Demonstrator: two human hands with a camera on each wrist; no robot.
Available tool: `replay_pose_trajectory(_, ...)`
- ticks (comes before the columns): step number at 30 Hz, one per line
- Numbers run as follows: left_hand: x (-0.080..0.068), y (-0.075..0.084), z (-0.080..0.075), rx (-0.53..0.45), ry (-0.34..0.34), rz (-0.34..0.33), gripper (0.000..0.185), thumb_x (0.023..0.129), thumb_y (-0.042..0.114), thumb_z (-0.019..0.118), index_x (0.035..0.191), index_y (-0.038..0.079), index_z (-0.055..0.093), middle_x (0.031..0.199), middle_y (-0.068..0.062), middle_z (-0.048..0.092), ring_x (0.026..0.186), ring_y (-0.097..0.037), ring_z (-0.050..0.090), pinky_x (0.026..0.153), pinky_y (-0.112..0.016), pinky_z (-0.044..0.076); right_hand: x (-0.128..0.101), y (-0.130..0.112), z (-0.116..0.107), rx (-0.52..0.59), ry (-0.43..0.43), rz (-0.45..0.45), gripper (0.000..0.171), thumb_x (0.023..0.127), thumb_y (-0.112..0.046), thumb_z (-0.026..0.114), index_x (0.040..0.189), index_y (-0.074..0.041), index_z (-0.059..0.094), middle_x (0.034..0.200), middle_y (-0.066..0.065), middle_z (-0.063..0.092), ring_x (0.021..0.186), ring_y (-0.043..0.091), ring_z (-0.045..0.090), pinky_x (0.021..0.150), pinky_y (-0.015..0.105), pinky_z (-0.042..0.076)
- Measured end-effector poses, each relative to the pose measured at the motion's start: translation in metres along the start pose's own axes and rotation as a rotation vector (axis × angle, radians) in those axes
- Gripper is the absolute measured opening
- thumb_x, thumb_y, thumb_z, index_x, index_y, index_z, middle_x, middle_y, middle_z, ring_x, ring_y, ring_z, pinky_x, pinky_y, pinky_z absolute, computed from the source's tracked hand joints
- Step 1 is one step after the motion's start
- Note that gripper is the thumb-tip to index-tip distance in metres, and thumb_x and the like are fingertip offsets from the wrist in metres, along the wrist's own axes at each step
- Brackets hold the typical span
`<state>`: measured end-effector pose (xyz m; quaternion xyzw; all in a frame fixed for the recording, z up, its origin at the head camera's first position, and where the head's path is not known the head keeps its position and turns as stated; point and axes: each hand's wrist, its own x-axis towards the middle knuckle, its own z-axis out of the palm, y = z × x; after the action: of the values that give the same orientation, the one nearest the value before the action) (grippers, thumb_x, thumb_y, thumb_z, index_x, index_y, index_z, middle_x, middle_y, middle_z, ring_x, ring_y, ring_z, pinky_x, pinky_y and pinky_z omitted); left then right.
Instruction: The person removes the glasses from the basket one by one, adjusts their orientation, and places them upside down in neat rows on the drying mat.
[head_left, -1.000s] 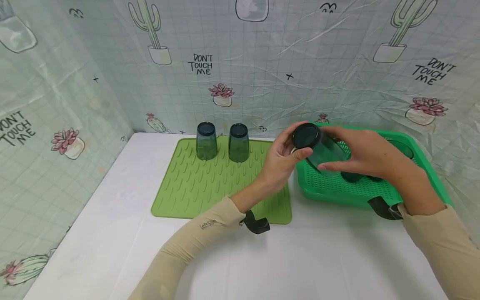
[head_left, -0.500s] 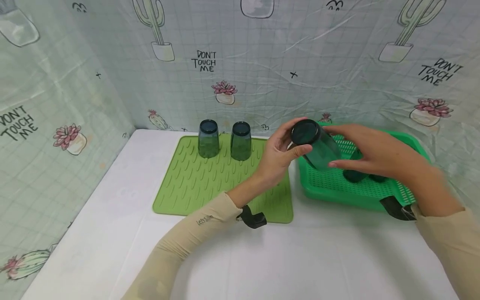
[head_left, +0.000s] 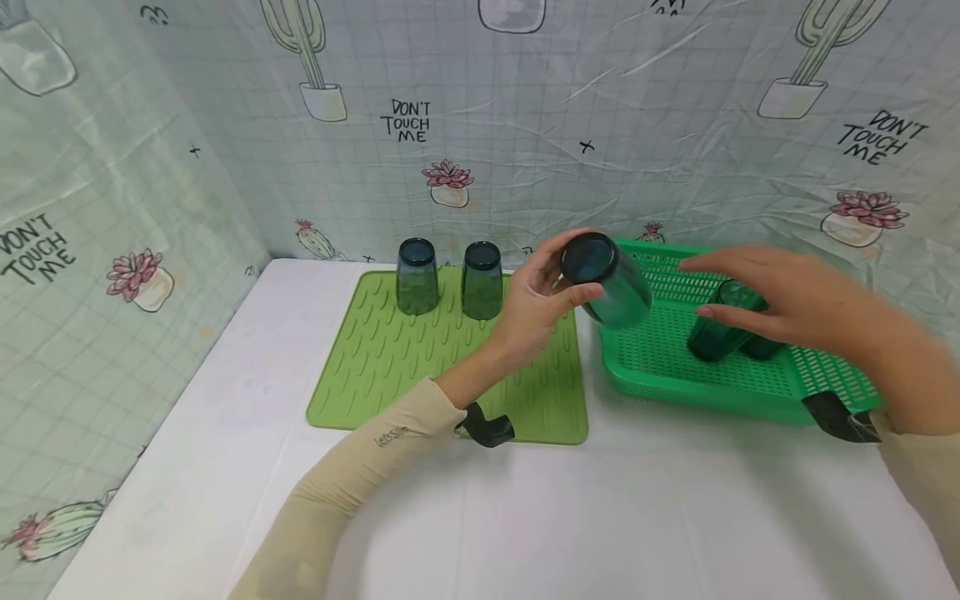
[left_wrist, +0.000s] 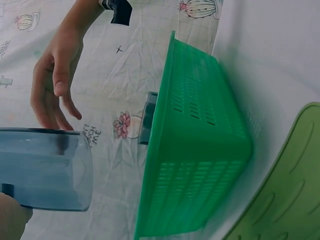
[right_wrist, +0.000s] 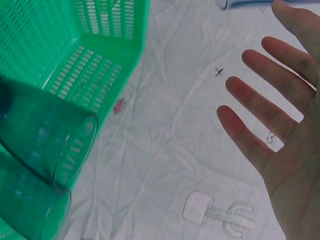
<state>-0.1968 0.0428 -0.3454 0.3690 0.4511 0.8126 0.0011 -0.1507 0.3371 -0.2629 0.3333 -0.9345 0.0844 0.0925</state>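
Note:
My left hand [head_left: 536, 296] grips a tinted drinking glass [head_left: 622, 292] near its dark base, tilted with the base up toward the left and the mouth down to the right. In the left wrist view the same glass [left_wrist: 45, 170] looks bluish and clear. My right hand [head_left: 780, 292] is apart from that glass, fingers extended, above the green basket [head_left: 675, 387]. Under it in the basket lean a dark glass [head_left: 712, 333] and another glass [head_left: 763, 347], partly hidden. The right wrist view shows the right palm [right_wrist: 300, 150] with fingers spread and nothing held.
Two upturned glasses, a left one [head_left: 417, 279] and a right one [head_left: 482, 283], stand at the back of the light green drying mat [head_left: 420, 375]. The mat and basket sit side by side on a white table [head_left: 570, 517]. A patterned curtain [head_left: 525, 125] hangs behind.
My right hand has let go of the glass and moved right, over the basket. My left hand has carried the glass slightly left, toward the mat.

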Motion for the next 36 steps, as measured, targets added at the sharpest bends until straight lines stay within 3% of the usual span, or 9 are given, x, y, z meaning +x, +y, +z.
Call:
replay_pose_trajectory(14,0.0,0.011,-0.009,0.087,-0.028,0.018,0.086,0.08,0.032,0.079,0.149,-0.005,0.043,0.147,-0.016,0.05,0.136,-0.024,0.05,0.115,-0.047,0.041,-0.016,0.027,0.002,-0.083,0.011,-0.039,0.054,0.082,-0.017,0.085,0.131,-0.011,0.065,0.13,0.01,0.064,0.12,0.035,0.057,0.093,0.054,0.046)
replay_pose_trajectory(24,0.004,0.015,-0.018,0.142,-0.062,0.023,0.081,0.083,0.029,0.078,0.149,-0.004,0.044,0.147,-0.016,0.05,0.136,-0.025,0.05,0.114,-0.047,0.042,-0.024,0.049,0.012,-0.044,-0.066,-0.013,0.053,0.078,-0.015,0.087,0.126,-0.01,0.067,0.13,0.012,0.064,0.12,0.039,0.056,0.092,0.058,0.045)
replay_pose_trajectory(36,0.003,0.018,-0.031,0.189,-0.047,0.01,0.075,0.084,0.024,0.079,0.147,-0.001,0.047,0.147,-0.013,0.051,0.136,-0.024,0.051,0.114,-0.042,0.042,-0.022,0.066,0.022,-0.033,-0.115,-0.002,0.049,0.079,-0.014,0.086,0.125,-0.01,0.067,0.13,0.014,0.064,0.12,0.042,0.055,0.093,0.061,0.045)
